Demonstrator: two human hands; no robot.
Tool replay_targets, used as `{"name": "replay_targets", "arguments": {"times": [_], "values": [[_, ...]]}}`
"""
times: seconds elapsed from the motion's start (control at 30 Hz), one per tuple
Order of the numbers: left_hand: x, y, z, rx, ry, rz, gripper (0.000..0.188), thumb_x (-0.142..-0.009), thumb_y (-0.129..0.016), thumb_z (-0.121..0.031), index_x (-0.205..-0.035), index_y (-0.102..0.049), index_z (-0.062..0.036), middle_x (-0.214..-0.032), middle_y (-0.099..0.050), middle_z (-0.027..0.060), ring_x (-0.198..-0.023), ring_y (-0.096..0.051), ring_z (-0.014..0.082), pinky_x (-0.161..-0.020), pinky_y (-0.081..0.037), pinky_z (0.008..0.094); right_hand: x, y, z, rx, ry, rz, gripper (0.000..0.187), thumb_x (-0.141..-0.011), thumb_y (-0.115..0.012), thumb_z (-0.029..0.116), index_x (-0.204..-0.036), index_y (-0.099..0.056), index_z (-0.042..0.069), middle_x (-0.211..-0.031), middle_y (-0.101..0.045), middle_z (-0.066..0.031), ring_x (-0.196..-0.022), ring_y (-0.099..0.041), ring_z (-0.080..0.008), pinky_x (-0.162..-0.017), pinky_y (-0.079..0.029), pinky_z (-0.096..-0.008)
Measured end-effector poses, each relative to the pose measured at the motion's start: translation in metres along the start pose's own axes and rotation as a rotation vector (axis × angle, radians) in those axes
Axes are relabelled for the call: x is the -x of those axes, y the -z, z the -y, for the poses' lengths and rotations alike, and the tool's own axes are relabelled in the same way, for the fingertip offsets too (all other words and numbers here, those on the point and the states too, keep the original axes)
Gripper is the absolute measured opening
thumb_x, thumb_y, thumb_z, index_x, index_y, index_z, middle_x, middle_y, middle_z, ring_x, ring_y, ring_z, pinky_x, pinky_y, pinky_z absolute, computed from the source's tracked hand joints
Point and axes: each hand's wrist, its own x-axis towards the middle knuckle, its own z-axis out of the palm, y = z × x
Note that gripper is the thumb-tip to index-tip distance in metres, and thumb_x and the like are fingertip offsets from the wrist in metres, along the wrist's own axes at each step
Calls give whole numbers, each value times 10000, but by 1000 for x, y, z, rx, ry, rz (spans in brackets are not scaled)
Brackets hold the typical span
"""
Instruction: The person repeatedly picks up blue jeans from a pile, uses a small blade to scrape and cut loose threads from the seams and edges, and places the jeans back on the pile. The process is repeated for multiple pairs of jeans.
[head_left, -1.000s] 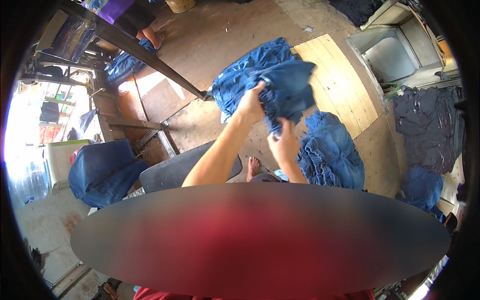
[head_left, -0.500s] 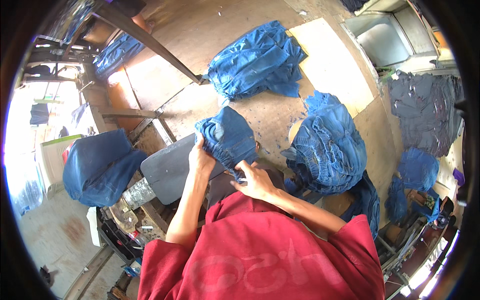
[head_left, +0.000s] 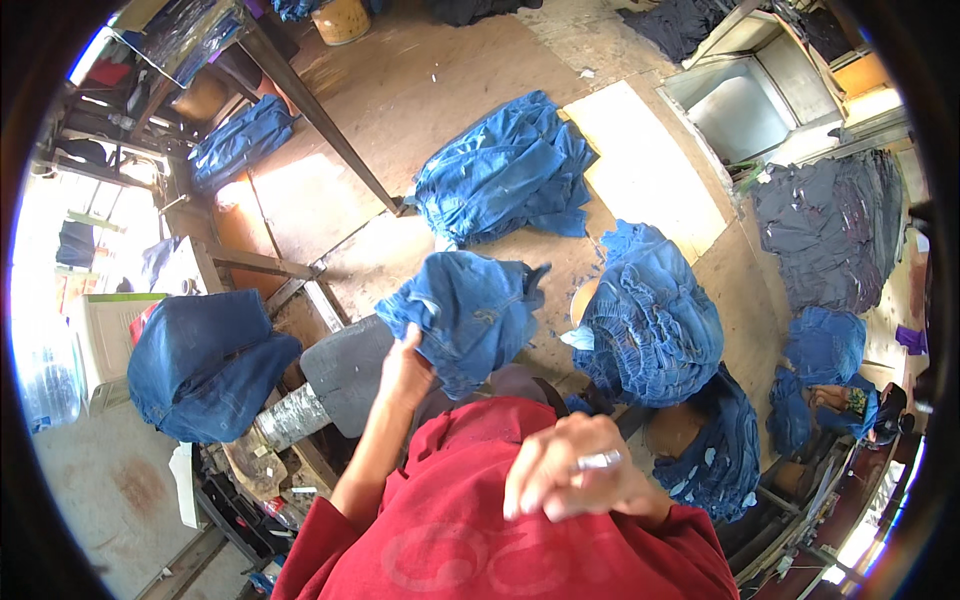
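Note:
My left hand [head_left: 405, 372] grips the near left edge of a crumpled blue denim garment [head_left: 465, 315], its fingers partly hidden by the cloth. The garment hangs over my lap, beside a dark grey padded board [head_left: 345, 375]. My right hand [head_left: 572, 465] is raised in front of my red shirt, apart from the garment, with fingers curled. A shiny silver metal piece [head_left: 600, 460] shows across its fingers; I cannot tell whether it is a ring or part of a small tool.
Gathered denim garments [head_left: 655, 320] are heaped to my right, and another denim pile [head_left: 505, 170] lies ahead on the floor. Folded dark denim [head_left: 205, 365] rests at left. A wooden table leg [head_left: 320, 125] slants down at upper left. Dark grey cloth [head_left: 830, 230] is stacked far right.
My right hand has let go of the garment and drawn back toward my chest. The garment, still in my left hand, is now spread wider. The view has tilted up slightly.

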Motion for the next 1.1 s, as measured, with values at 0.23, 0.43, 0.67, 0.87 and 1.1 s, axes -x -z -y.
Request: {"name": "replay_targets", "arguments": {"times": [0.23,0.43,0.67,0.87,1.1], "values": [[37,30,2,542,100,-302,412,-1155,-537,-172,-1560,-519,-95,-1505,-630,139,-1347,-637,318,-1164,-511,546,-41,-74,-11,-570,250,336,344,-946,-870,149,-1198,-763,-59,-1214,-740,-261,-1044,-762,-354,-894,-637,-420],[30,53,13,448,101,-205,362,-1148,-545,-147,-1492,-582,-41,-1420,-690,115,-1271,-677,268,-1107,-549,491,-50,-85,-9,-512,34,423,361,-940,-883,170,-1155,-753,-90,-1165,-763,-233,-991,-762,-292,-829,-608,-390],[32,52,17,488,61,-145,343,-1150,-552,-165,-1471,-599,-53,-1401,-698,106,-1245,-688,251,-1109,-549,473,-43,-81,-31,-657,-17,516,231,-944,-866,91,-1052,-767,-87,-1056,-771,-221,-913,-748,-290,-773,-582,-387],[29,48,14,463,71,-185,389,-1146,-566,-173,-1513,-558,-41,-1447,-674,102,-1297,-664,256,-1130,-538,451,-46,-79,-13,-566,-237,241,214,-1095,-687,209,-1178,-623,23,-1079,-647,-89,-849,-617,-138,-680,-491,-264],[32,44,9,361,61,-176,430,-1163,-526,-206,-1548,-533,-15,-1510,-637,130,-1341,-642,280,-1168,-507,487,-54,-72,20,-528,-147,50,289,-1127,-615,299,-1165,-568,16,-1056,-675,-132,-792,-537,-89,-696,-440,-253]]}}
